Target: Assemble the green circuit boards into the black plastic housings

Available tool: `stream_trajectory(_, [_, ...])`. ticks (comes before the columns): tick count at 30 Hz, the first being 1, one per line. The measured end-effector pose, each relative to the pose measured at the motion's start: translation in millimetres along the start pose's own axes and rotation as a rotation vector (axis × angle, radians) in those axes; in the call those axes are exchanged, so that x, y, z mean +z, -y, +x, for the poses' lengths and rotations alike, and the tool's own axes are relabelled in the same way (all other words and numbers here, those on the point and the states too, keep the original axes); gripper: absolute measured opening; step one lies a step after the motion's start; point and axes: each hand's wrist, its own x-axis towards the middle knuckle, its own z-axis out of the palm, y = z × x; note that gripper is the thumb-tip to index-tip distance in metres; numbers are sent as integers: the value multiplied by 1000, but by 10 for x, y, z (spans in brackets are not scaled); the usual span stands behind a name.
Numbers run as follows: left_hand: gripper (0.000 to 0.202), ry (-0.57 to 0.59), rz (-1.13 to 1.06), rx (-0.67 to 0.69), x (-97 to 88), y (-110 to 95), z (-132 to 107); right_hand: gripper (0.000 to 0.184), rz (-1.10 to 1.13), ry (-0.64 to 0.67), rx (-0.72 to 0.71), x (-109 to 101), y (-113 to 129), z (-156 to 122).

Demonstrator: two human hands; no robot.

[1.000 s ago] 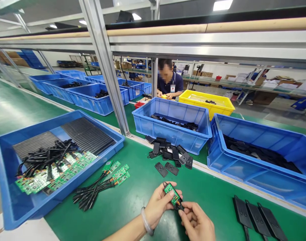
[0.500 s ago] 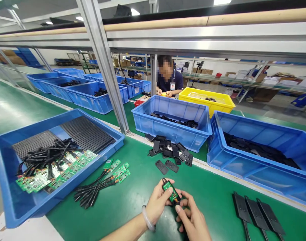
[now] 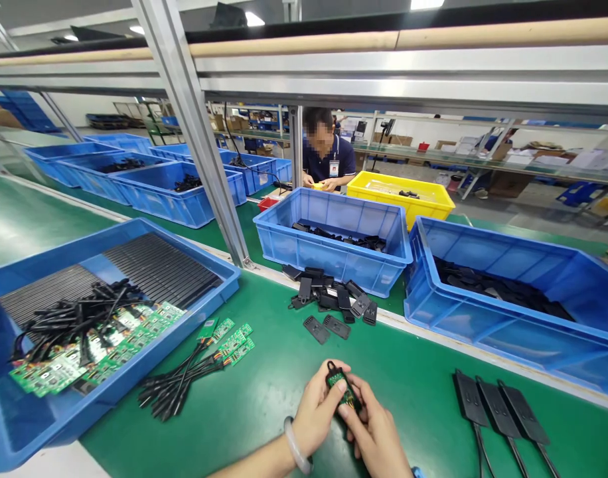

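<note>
Over the green bench, my left hand [image 3: 316, 406] grips a black plastic casing [image 3: 330, 364] with a loop at its top. A green circuit board [image 3: 336, 380] sits in this casing, and my left thumb presses on it. My right hand [image 3: 371, 425] closes round the lower end of the same casing, its thumb by the coloured wires. The cable below is mostly hidden by my right fingers. Beyond my hands lies a pile of black casing pieces [image 3: 328, 292]. Several circuit boards with black cables [image 3: 199, 365] lie left of my hands.
A blue bin [image 3: 30, 425] of cabled boards stands at left. Three closed black casings with cables [image 3: 498, 405] lie at right. Blue bins [image 3: 328, 255] [image 3: 483, 332] and a yellow bin [image 3: 428, 211] line the back. A metal post [image 3: 199, 133] rises centre-left; a co-worker [image 3: 344, 156] sits opposite.
My right hand has moved up the casing, and its thumb now presses near the wires at the board's lower end. My left hand keeps its hold. The view has shifted slightly.
</note>
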Motion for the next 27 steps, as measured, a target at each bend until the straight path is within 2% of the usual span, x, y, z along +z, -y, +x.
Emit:
stream_trajectory(2, [37, -48, -65, -60, -17, -27, 26, 68, 28, -22, 50, -16, -31, -3])
stream_trajectory(5, [40, -85, -115, -118, -33, -47, 58, 45, -36, 33, 95, -87, -49, 8])
stream_trajectory(12, [36, -99, -123, -133, -22, -64, 67, 44, -111, 29, -54, -169, -27, 51])
stream_trajectory(18, [41, -77, -98, -34, -15, -91, 52, 48, -2, -10, -31, -90, -115, 68])
stream_trajectory(22, [46, -66, -210, -157, -19, -104, 50, 46, 76, -14, -18, -87, -110, 82])
stream_trajectory(27, [47, -37, -306, -221, 4, -116, 22, 44, 173, 103, 20, -146, -19, 68])
